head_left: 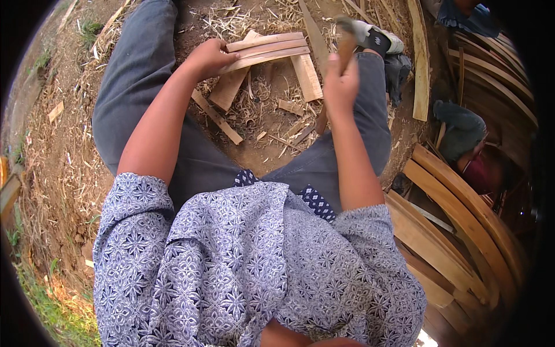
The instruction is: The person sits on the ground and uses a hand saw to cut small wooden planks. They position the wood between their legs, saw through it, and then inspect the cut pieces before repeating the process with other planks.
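Between my spread legs is a small wooden piece (269,49), made of pale strips laid side by side across two short legs. My left hand (209,59) grips its left end, fingers wrapped over the edge of the strips. Raised to the right of it, my right hand (341,84) is closed round the wooden handle of a hammer (347,46). The hammer's head is smeared by motion and lies near my shoe. A short board leg (306,78) slants down at the right end of the piece, and a wider one (229,89) at the left.
Wood shavings (254,110) and offcuts (217,117) litter the dirt between my legs. A long plank (421,63) lies beyond my right foot. Stacked boards (457,214) fill the right side, where another person (465,130) is partly in view. Grass (46,306) grows at lower left.
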Action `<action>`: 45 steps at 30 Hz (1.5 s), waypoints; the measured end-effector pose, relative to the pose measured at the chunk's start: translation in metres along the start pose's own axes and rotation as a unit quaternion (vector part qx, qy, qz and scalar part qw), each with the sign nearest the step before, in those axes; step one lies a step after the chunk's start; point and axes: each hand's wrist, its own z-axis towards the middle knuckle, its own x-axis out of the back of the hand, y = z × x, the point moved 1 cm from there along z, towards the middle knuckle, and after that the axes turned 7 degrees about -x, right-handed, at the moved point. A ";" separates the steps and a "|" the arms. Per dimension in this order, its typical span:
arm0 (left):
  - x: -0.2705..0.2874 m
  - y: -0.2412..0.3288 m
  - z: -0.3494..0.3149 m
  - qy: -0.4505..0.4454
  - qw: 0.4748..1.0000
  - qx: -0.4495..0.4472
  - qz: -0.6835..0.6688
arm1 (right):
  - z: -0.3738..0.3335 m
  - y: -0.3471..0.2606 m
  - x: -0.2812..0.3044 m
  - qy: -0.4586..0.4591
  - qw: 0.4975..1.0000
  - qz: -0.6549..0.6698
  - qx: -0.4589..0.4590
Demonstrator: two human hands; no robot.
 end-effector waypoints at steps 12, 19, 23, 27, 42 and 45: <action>0.003 0.008 -0.006 -0.022 0.999 0.028 -0.017 | 0.014 0.021 0.037 -0.028 0.990 -0.003 -0.136; -0.002 0.012 0.002 -0.032 0.998 0.034 -0.032 | 0.014 0.050 0.002 0.072 0.984 -0.156 0.042; -0.003 -0.008 0.007 -0.023 0.999 0.017 0.031 | 0.029 0.026 0.002 -0.131 0.971 -0.167 -0.109; -0.001 -0.009 0.007 -0.027 0.998 0.034 0.045 | 0.023 -0.010 0.013 -0.001 0.998 0.020 -0.067; -0.005 0.012 -0.010 -0.026 0.996 -0.009 0.082 | -0.005 0.137 0.023 0.058 0.991 -0.026 -0.120; -0.008 0.013 -0.027 0.005 0.998 -0.028 0.058 | -0.011 0.144 0.026 0.126 0.969 -0.094 -0.188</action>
